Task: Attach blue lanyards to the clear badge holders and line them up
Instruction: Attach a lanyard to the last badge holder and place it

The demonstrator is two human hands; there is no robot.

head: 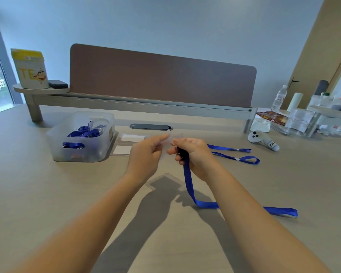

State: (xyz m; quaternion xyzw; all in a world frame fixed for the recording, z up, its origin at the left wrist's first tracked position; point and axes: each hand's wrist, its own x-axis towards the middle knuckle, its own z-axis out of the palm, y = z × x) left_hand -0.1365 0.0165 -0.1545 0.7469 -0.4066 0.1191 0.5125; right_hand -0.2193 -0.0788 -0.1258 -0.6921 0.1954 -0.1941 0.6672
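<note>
My left hand [146, 152] pinches a clear badge holder [172, 137] by its edge, raised above the table. Right beside it, my right hand [195, 154] grips the black clip end of a blue lanyard [188, 182]. The strap hangs down and trails right along the table. Another clear holder [165, 181] lies flat below my hands. Two holders with white cards [132, 138] [122, 150] lie beside a translucent bin [57, 146] of blue lanyards. Two more blue straps [234, 158] stretch right from behind my right hand.
A white controller [264, 139] lies to the right of the straps. Bottles and clear containers [299, 121] crowd the far right. A brown divider panel [161, 79] and a dark cable slot [151, 126] run along the back. A tin [32, 69] stands on a shelf at the left.
</note>
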